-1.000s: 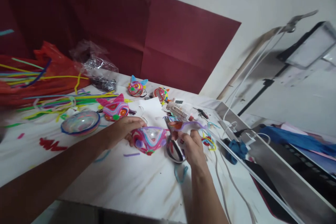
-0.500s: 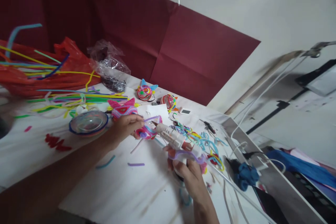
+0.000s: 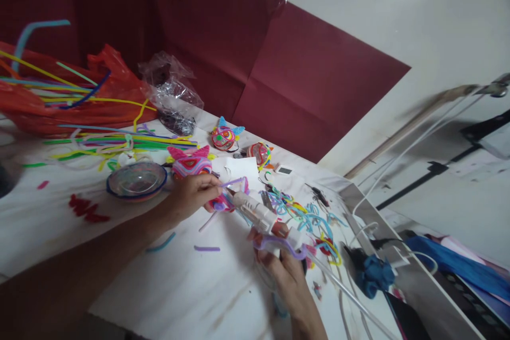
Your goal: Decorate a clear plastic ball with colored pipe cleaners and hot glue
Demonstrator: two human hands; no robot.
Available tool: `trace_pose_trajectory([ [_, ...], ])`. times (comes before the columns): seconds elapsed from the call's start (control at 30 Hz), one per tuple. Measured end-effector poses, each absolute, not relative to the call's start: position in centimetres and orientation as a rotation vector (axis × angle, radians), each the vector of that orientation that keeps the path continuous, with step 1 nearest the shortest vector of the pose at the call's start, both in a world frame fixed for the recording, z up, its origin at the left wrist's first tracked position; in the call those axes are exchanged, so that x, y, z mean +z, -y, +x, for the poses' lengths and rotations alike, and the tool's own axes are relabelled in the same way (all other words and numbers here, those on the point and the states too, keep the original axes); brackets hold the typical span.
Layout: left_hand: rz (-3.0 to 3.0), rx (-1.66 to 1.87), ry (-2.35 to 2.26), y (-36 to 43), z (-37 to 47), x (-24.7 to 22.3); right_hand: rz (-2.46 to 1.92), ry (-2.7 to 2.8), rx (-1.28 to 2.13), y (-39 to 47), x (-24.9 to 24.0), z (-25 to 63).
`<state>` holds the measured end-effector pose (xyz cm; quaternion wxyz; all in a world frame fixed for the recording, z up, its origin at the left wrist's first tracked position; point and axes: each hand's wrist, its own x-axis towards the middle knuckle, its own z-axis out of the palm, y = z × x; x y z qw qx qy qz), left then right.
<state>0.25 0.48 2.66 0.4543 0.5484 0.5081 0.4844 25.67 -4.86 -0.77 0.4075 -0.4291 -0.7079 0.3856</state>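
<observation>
My left hand [image 3: 195, 194] is closed at the fingertips on a pink-and-purple pipe-cleaner mask piece [image 3: 219, 203]; its fingers pinch near a thin purple strip. My right hand [image 3: 287, 265] wraps around the handle of a white glue gun [image 3: 255, 210]. The gun's nozzle points left and lies against or very close to the piece, beside my left fingertips. A long glue stick [image 3: 350, 295] sticks out of its back end. A wavy purple pipe cleaner [image 3: 279, 241] hangs across my right fingers. Just behind my left hand sits a pink animal face [image 3: 190, 162] with pointed ears.
A clear bowl [image 3: 137, 180] stands to the left near red scraps [image 3: 85, 210]. Farther back are pipe cleaners in a red bag [image 3: 79, 111] and two finished-looking colourful faces [image 3: 224, 135]. Tangled offcuts [image 3: 311, 212] lie right. A board edge [image 3: 390, 244] and cables bound the right side.
The glue gun's nozzle has moved slightly left, closer to my left fingertips and the mask piece. The camera view has shifted a little. Both hands keep their holds.
</observation>
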Motion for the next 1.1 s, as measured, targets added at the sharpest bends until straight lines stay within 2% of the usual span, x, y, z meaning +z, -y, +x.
trace_pose_trajectory([
  [0.77, 1.332, 1.189, -1.27, 0.2, 0.5, 3.6, -1.114, 1.816, 1.0, 5.0, -1.0, 25.9],
  [1.1, 1.329, 1.22, -1.213, -0.8, 0.4, 1.9, -1.165, 1.701, 0.961, 6.1, 0.2, 24.7],
])
